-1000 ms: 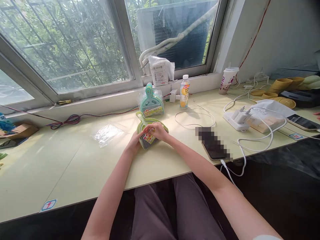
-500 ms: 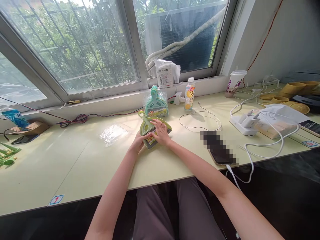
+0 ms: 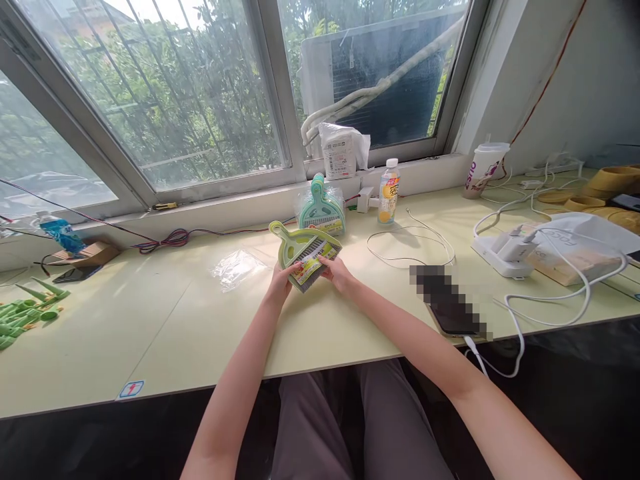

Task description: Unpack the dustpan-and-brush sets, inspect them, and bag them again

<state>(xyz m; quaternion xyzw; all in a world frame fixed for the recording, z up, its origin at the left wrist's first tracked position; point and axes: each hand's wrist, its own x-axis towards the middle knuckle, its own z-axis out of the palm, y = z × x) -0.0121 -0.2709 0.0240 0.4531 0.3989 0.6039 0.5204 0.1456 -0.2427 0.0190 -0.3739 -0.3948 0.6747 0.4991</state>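
Observation:
A yellow-green mini dustpan and brush set (image 3: 289,244), with grey bristles and a printed label across it, is tilted above the table in front of me. My left hand (image 3: 281,283) grips its lower left side, thumb on the front. On its right side my right hand (image 3: 339,273) is closed around the edge, thumb also at the front. The fingers behind the set are hidden. Right behind it, several teal sets of the same kind (image 3: 320,207) stand together in clear plastic wrap. A crumpled clear plastic bag (image 3: 237,267) lies left of my hands.
To the right are a drink bottle (image 3: 389,192), a phone (image 3: 453,310) on a cable, a white power strip (image 3: 503,257) and a lidded cup (image 3: 484,170). Green plastic parts (image 3: 30,310) lie far left. The table's front edge (image 3: 320,370) runs above my lap.
My right hand has moved off the front of the set to its right edge, so more of the label shows. The set has turned slightly, and the view has shifted a little left.

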